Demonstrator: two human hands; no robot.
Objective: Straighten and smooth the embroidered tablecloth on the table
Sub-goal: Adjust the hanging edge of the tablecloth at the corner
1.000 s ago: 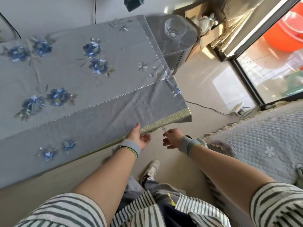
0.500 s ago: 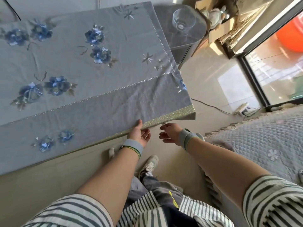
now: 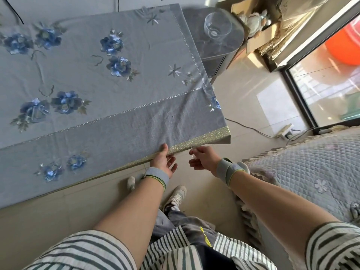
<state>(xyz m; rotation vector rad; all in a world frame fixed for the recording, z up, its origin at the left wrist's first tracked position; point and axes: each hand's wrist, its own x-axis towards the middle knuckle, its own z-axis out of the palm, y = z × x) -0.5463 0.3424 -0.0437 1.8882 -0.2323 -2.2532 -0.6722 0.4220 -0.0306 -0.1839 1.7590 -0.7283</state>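
Observation:
The grey-blue tablecloth point(image 3: 101, 78) with blue embroidered flowers lies over the table, with faint creases near the flowers. Its near hem carries a gold sequin trim point(image 3: 206, 138) that hangs over the table's front edge. My left hand point(image 3: 162, 160) grips this hem, thumb on top of the cloth and fingers underneath. My right hand point(image 3: 202, 158) is just to its right, fingertips pinched together right under the trim. What they pinch is too thin to make out.
A glass bowl point(image 3: 217, 26) stands on a grey side cabinet point(image 3: 224, 51) beyond the table's right end. A power strip point(image 3: 284, 130) with a cable lies on the tiled floor. A quilted cover point(image 3: 311, 172) is at my right, and my shoes point(image 3: 175, 195) are below.
My right hand has risen from below the table edge to the gold trim. My left hand has stayed on the hem.

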